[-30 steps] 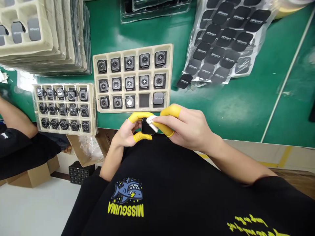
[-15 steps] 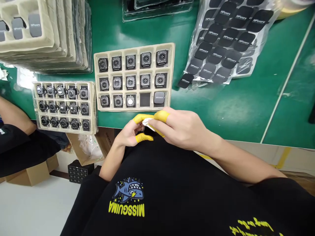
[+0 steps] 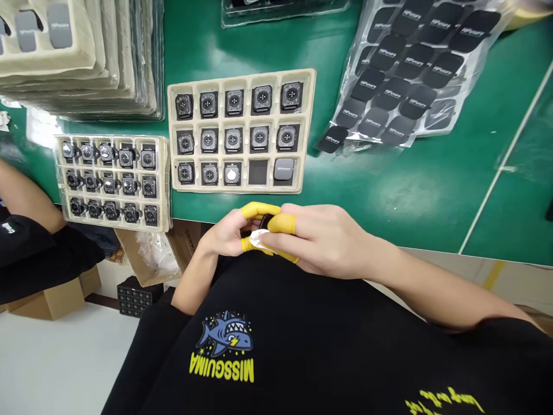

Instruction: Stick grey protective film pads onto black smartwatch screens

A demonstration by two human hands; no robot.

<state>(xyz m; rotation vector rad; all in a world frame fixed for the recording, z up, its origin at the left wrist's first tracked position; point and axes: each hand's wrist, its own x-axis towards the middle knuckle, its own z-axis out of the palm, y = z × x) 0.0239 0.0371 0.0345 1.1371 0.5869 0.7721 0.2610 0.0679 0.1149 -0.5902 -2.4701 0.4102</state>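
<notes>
My left hand (image 3: 231, 231), in yellow finger cots, grips a small black watch body (image 3: 265, 221) that is mostly hidden behind fingers. A white cloth (image 3: 259, 237) is pinched in my right hand (image 3: 326, 239), which also wears yellow cots, and it presses against the watch. Both hands meet at the table's front edge. Just beyond them lies a cream tray (image 3: 307, 127) of black watch bodies, backs up. One front-row pocket (image 3: 258, 172) holds no watch, and beside it sits a watch with a grey labelled cover (image 3: 284, 169).
A second filled tray (image 3: 166, 184) stands at left, below a tall stack of trays (image 3: 116, 52). Sheets of black labelled stickers (image 3: 393, 89) lie at right. A clear plastic tray (image 3: 285, 12) is at the back. Another person's arm (image 3: 28, 196) rests at far left.
The cloth has moved down the watch toward my body, and more of the black watch shows above it. My right hand has shifted slightly lower; the camera view has moved a little.
</notes>
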